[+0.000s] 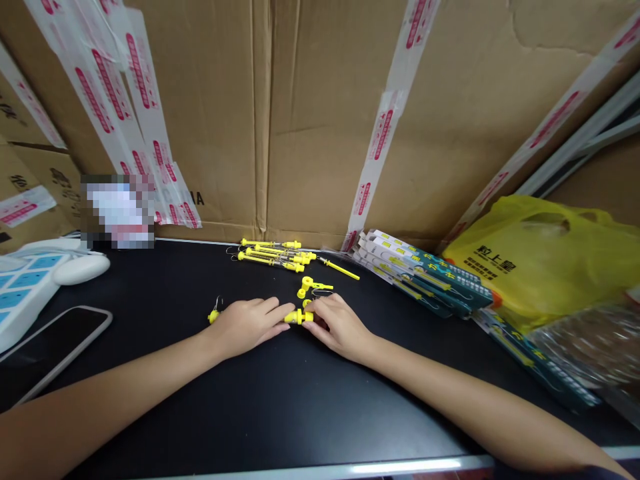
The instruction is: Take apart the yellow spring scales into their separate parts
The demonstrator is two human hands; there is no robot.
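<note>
A: Where does the yellow spring scale [295, 318] sit against the fingers?
B: Just below the middle of the frame, lying roughly level from side to side. The left hand [250, 327] covers most of its tube, fingers and thumb closed around it. Its wire hook [219, 302] pokes out past that hand, toward the left of the frame.
A: And the right hand [345, 325]?
B: Its thumb and fingers pinch the yellow cap at the other end. A short stretch with a collar shows between the two hands' fingertips.
A: Anything close to the knuckles?
B: A yellow T-shaped part [307, 284] and a small yellow ring [301, 293] lie just above the right fingers in the frame. Higher up are a bunch of spring scales [273, 255] and a loose yellow rod [340, 268].
A: How about room and edges?
B: Black table [305, 413] stretches between the forearms down to a pale front edge [400, 467] at the bottom. A cardboard wall [325, 133] closes off the back. Flat boxes [420, 270] and a yellow plastic bag [540, 260] crowd the right; a phone [50, 353] and a white power strip [25, 283] bound the left.
</note>
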